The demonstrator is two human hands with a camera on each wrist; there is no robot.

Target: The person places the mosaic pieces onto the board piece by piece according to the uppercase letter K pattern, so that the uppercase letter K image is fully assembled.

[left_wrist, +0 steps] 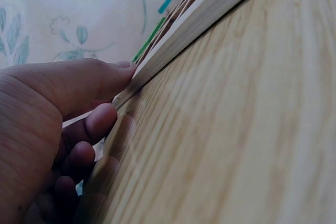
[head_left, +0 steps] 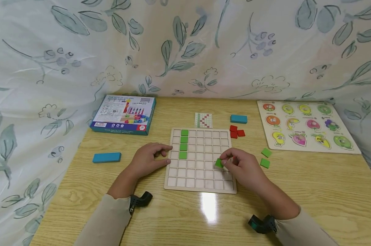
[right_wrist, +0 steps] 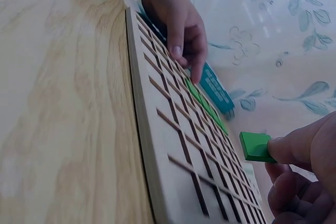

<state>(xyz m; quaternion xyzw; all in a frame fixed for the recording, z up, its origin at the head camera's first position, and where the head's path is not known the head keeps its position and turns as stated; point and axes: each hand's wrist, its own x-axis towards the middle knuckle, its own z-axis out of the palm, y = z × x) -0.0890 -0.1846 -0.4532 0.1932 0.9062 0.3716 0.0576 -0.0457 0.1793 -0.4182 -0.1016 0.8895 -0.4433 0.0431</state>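
A wooden grid board (head_left: pixel 200 186) lies mid-table, with a column of green tiles (head_left: pixel 183 143) set in its upper left cells. My right hand (head_left: pixel 242 167) pinches a green square tile (head_left: pixel 219 163) just above the board's right side; the tile (right_wrist: pixel 255 147) shows at my fingertips (right_wrist: pixel 286 148) in the right wrist view. My left hand (head_left: pixel 148 159) rests at the board's left edge (left_wrist: pixel 173 40), thumb (left_wrist: pixel 92 80) against its rim and fingers curled beside it, holding the board steady.
Two loose green tiles (head_left: pixel 266 157) and several red tiles (head_left: pixel 236 132) lie right of the board. A pattern card (head_left: pixel 203 120), two blue blocks (head_left: pixel 106 157) (head_left: pixel 238 119), a toy box (head_left: pixel 124 114) and a fruit peg puzzle (head_left: pixel 305 125) sit around. A floral curtain encloses the table.
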